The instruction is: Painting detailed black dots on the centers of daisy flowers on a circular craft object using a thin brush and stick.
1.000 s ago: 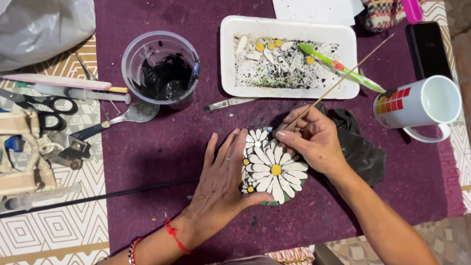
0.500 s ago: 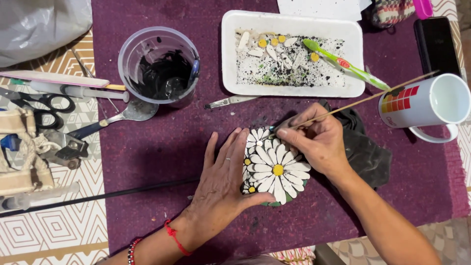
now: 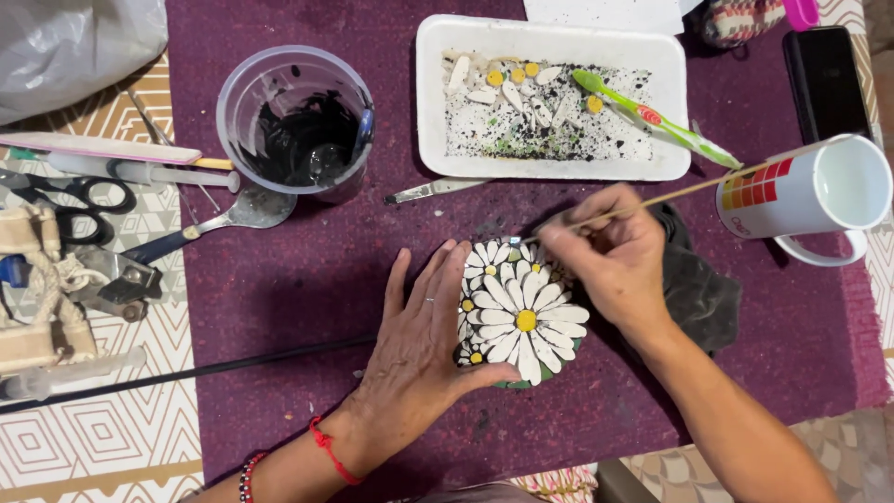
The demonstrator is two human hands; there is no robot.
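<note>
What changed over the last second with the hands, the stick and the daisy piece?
The right hand kept its grip on the thin wooden stick and tilted it flatter, so its free end swung down toward the mug; the tip stays at the upper edge of the daisy mosaic. The left hand still lies flat on the mosaic's left side. Cup, tray, toothbrush and tools did not move.

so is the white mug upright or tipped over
Tipped: the white mug lies on its side, mouth facing right, on the purple mat.
</note>
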